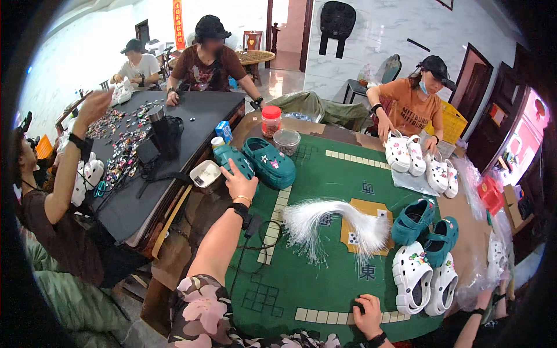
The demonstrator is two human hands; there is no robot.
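Note:
At the far left of the green table mat, my left hand (239, 187) is on a dark green clog (234, 155), fingers over its near end. Beside it on the right sits a matching green clog (271, 164) with charms on top. My right hand (366, 318) rests on the mat near the front edge, holding nothing, fingers loosely bent and apart. A bundle of white plastic strands (331, 219) lies between my hands. To the right stand a pair of green clogs (413, 220) and a pair of white clogs (413, 275) with charms.
A red-lidded jar (271, 120), a clear tub (286, 141) and a white container (205, 173) stand near the left clogs. A black cable (239, 264) crosses the mat. Across the table a person handles white clogs (398, 152). Other people sit around the dark table (197, 113) with scattered charms.

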